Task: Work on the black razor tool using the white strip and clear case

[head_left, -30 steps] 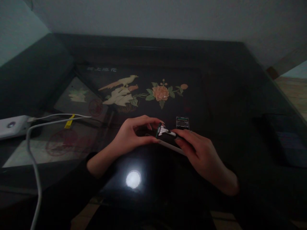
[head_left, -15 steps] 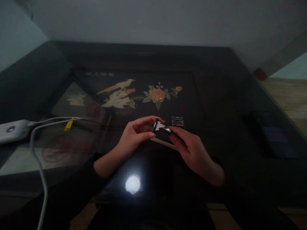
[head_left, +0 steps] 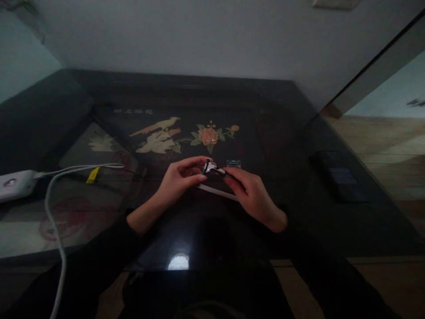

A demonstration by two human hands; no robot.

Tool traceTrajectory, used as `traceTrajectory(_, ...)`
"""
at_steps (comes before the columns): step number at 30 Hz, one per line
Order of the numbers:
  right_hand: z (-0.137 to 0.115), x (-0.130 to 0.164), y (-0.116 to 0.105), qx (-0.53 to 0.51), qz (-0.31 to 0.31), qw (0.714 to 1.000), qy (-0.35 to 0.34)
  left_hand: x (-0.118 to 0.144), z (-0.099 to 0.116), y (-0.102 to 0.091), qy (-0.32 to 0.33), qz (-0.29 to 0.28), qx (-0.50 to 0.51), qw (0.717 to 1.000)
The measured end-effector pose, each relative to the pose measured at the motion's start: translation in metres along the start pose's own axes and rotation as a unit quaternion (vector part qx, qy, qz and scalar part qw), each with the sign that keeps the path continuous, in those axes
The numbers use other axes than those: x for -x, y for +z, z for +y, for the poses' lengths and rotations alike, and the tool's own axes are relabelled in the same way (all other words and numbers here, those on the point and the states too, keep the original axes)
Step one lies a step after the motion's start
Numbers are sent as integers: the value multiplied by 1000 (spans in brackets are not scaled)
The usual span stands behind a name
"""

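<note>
A razor is held between my two hands above the dark table. The thumb and fingers of my left hand pinch its head at both ends. Around the dark handle, the fingers of my right hand are closed, and much of the handle is hidden in them. Just behind my right hand lies a small clear case with what looks like a blade cartridge inside, its near part covered by my fingers. A white strip shows below the razor, running towards my right hand.
A white power bank with a white cable and yellow tag is at the left. A dark phone lies at the right on the glossy table, which has a bird-and-flower inlay. A wall stands behind.
The view has shifted, so the table and hands appear a little further left. Both hands keep hold of the razor, and my right hand now covers more of the small case.
</note>
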State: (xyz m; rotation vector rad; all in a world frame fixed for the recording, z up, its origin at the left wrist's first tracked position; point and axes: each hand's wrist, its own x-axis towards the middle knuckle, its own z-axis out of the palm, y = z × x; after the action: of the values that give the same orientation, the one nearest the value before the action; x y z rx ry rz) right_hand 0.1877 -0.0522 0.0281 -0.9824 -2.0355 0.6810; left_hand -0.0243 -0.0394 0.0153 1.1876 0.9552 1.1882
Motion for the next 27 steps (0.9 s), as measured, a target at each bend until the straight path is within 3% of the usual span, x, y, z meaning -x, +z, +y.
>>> traceTrajectory(3, -3, 0, 0, -23, -6, 1000, 6, 1, -3, 2, 7, 16, -7, 1000)
traceTrajectory(9, -6, 0, 0, -27, 20, 999, -9, 8, -6, 7, 45, -4, 40, 998)
traceTrajectory(27, -2, 2, 2, -23, 16, 999, -39, 13, -8, 11, 26, -1, 70, 997)
